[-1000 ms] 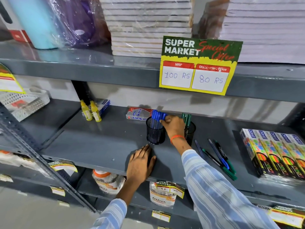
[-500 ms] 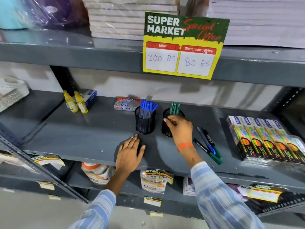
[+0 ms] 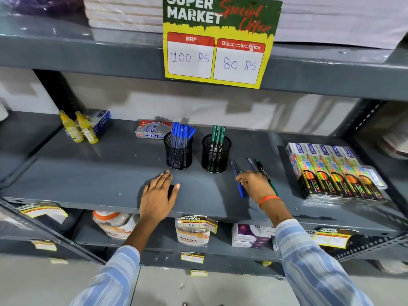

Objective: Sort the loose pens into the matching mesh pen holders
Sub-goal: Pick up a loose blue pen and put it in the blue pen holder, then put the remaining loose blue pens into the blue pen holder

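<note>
- Blue pens [image 3: 181, 134] and green pens [image 3: 217, 135] are already standing in two holders [image 3: 215, 156].
- Loose pens [image 3: 237, 180] are still lying on the shelf [image 3: 99, 173].
- Right hand [image 3: 256, 184] is closing on them, grip unclear; left hand [image 3: 157, 196] is resting flat, holding nothing.

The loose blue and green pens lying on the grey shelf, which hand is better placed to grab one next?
Right. The right hand is already on the loose pens, right of the black mesh holders. The left hand lies flat on the shelf, farther away.
</note>
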Available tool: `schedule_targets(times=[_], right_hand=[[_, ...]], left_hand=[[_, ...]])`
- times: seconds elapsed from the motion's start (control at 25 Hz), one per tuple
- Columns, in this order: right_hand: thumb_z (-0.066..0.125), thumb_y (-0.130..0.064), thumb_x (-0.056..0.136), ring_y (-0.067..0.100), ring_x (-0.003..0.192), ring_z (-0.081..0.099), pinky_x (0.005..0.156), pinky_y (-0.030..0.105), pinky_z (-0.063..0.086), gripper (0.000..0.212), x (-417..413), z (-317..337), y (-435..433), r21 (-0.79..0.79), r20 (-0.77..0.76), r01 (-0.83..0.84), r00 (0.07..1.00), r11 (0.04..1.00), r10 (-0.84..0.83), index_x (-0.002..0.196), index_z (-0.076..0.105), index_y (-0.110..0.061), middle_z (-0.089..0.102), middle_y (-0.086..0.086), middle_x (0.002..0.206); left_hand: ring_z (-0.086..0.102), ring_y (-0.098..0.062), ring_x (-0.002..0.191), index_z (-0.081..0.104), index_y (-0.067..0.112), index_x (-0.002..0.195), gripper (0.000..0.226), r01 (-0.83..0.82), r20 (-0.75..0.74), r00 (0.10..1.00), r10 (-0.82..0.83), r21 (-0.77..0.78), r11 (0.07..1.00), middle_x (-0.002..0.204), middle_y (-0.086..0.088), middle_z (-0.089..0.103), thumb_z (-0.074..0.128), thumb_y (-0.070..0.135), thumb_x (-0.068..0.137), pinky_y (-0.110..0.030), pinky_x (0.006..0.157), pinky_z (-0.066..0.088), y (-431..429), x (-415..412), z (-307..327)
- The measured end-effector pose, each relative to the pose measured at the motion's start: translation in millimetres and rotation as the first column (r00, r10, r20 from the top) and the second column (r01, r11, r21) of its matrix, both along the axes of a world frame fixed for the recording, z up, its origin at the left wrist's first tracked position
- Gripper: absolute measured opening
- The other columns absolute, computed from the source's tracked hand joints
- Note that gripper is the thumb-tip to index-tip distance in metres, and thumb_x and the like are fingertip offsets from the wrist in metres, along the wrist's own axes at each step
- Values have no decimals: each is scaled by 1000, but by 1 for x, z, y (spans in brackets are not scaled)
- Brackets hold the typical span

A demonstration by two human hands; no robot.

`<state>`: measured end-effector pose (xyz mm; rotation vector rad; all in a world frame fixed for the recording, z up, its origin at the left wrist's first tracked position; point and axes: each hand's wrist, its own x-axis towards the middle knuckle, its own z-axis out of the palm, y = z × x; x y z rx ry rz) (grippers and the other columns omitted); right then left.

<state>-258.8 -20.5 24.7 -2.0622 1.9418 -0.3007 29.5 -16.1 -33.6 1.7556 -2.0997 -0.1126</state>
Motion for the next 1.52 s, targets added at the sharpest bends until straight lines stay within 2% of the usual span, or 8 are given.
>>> schedule_targets(times=[0.2,0.48,0.8,1.0,1.08,1.2,1.32,1.52], right_hand=[[48,0,88,34,109,55,98,38,43,29,11,-1,-8,74,-73,-261,961,963,266,111,64,-10,58,17,118],[65,-13,79,29,81,61,74,36,56,10,37,2,-12,-182,-171,-579,814,795,555,87,70,-12,66,14,87],[63,-10,85,10,81,55,77,4,39,11,78,51,-14,-583,337,-191,827,789,449,94,65,-6,66,13,92],[61,-9,86,11,69,56,60,-1,37,6,104,85,-41,-525,630,217,750,823,204,90,63,-6,64,12,89],[61,-11,85,21,72,62,66,11,48,7,118,86,-53,-452,715,324,689,831,120,90,64,-7,68,14,89],[63,-16,84,33,79,68,74,40,57,9,137,75,-67,-288,723,366,690,885,-50,87,67,-9,74,18,88],[62,-25,84,34,87,68,76,42,57,15,146,63,-71,-168,617,345,768,924,-174,90,69,-14,75,15,93],[58,-28,88,38,92,66,76,40,53,21,150,63,-71,-191,425,314,881,930,-210,91,69,-11,72,20,96]], left_hand=[[38,-23,131,48,11,132,67,0,-9,1000,0,5,1000,140,-8,46,20,54,90,-43,106,30,2,0,2],[38,-22,131,47,11,132,67,-8,-12,1000,9,17,1000,141,-7,46,21,54,89,-42,106,30,3,-1,4],[48,-25,123,52,10,128,62,-21,15,1000,21,1,1000,132,-9,55,25,51,90,-42,100,38,3,-2,5],[51,-23,120,52,10,128,71,-13,22,1000,13,-4,1000,131,-8,56,14,57,92,-40,100,38,5,-2,8],[51,-23,120,51,10,129,70,-12,18,1000,13,-5,1000,131,-7,56,15,57,92,-39,101,38,4,-1,7],[51,-23,119,50,11,130,61,-23,3,1000,23,-4,1000,131,-7,56,27,52,91,-37,101,38,2,-2,6],[54,-24,116,51,11,129,56,-26,7,1000,26,-13,1000,129,-8,58,32,48,91,-38,98,40,3,-2,7],[52,-25,118,50,11,130,57,-18,-4,1000,18,-20,1000,132,-8,55,30,47,91,-38,99,39,3,-1,7]])
